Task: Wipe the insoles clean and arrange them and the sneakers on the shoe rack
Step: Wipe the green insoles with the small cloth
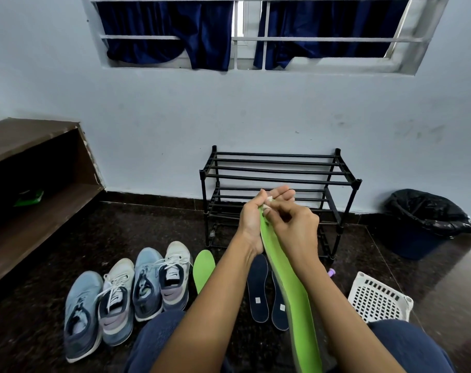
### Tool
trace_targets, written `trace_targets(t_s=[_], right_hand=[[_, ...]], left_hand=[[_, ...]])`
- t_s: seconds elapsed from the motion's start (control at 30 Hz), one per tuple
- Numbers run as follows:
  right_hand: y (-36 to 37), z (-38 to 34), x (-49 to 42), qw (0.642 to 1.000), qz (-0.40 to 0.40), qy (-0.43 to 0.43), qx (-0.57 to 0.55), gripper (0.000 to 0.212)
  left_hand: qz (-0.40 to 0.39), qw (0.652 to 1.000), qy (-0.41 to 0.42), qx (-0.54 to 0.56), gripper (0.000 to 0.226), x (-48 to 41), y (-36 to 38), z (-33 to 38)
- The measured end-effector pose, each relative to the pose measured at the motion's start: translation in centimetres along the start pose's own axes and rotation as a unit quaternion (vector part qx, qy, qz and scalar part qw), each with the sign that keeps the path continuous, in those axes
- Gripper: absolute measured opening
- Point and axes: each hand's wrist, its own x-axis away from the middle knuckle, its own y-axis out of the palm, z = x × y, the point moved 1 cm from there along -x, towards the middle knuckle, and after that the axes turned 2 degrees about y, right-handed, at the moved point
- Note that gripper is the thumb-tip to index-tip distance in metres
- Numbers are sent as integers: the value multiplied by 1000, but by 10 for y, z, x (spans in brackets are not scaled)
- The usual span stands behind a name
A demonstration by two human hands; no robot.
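Scanning left to right: wooden shelf unit (40, 184) on the left, something green on its lower board. Four sneakers (145, 281) stand in a row on the dark floor, toes toward the wall, blue and white/grey alternating. Just right of them lies the floor green insole (203, 269), partly hidden by the left forearm.

Left hand (252, 219) grips the toe end of the held green insole (291, 286), thumb on the near side and fingers behind. The insole runs down from there to the lap, almost edge-on to the camera and slightly bowed. Right hand (296, 224) is curled over the same toe end, fingertips pinching a small white scrap (269, 200) against the green face. Probably the wipe, too small to confirm.

Two navy insoles (258, 286) lie side by side on the floor under the hands. Shoe rack (277, 179) stands behind them at the wall, black tubes, no shoes or insoles on it yet. Further right: white perforated basket (379, 300), then a bin (428, 219) with a black liner.

Handling, my read: the insole is light, thin and floppy, and bends if held by one end.
- Back it with a palm while rubbing.
- Carry it pinched at the edges near toe or heel.
- Lay it across the tubes, or it may sag or slip between them.
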Motion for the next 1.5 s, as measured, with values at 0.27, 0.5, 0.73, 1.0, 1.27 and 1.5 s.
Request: trace_targets(t_s=[0.27,0.5,0.73,1.0,1.27,1.5], right_hand=[[-13,4,8,986,-122,96,-60,7],[-8,12,-3,997,-26,48,55,11],[3,12,-2,992,69,-28,103,16],[-3,11,-8,997,10,76,-9,11],[-15,9,-4,974,-156,134,-91,8],[-4,11,-7,998,-15,63,24,13]], left_hand=[[-1,995,32,95,47,-6,2,7],[24,997,7,67,45,-4,7,-9],[42,999,-6,6,47,-3,4,-13],[43,999,-7,-8,50,-2,0,-7],[39,994,14,100,49,-7,-1,-4],[47,999,-6,10,49,-6,2,-17]])
